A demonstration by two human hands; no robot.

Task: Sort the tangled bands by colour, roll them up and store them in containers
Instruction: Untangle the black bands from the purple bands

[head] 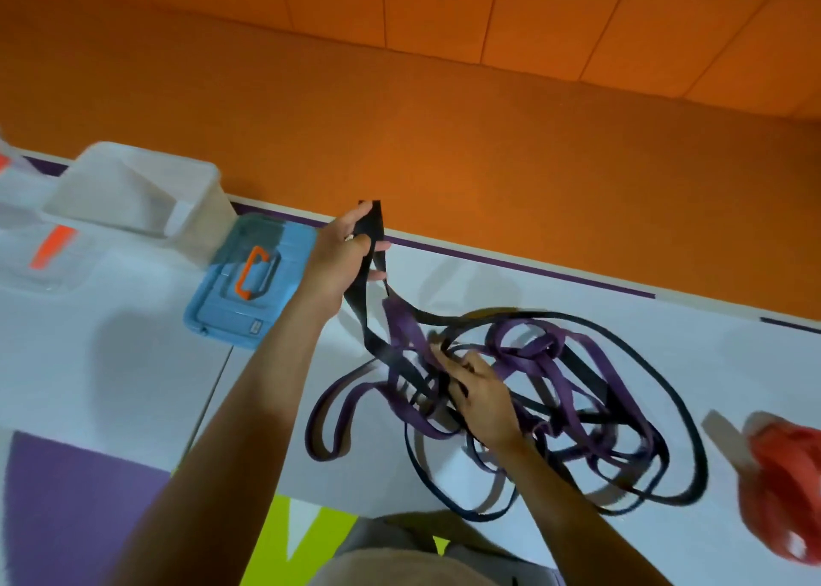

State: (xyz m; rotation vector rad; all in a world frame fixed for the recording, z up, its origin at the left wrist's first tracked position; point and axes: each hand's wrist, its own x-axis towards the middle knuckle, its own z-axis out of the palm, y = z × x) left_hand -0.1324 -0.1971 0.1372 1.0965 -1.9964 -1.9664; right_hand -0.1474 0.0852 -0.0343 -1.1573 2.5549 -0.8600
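— Gripping what, the left hand [351, 254]?
— A black band [376, 219], held up at 11 o'clock of the tangle [591, 412] on the table [133, 341].
— And the right hand [482, 392]?
— Fingers down among the purple bands [526, 341]; whether they grip, I cannot tell.

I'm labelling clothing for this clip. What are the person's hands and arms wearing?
Nothing: the left hand and right hand are ungloved, with no ring, watch or bracelet visible, and no sleeve shows anywhere up either arm.
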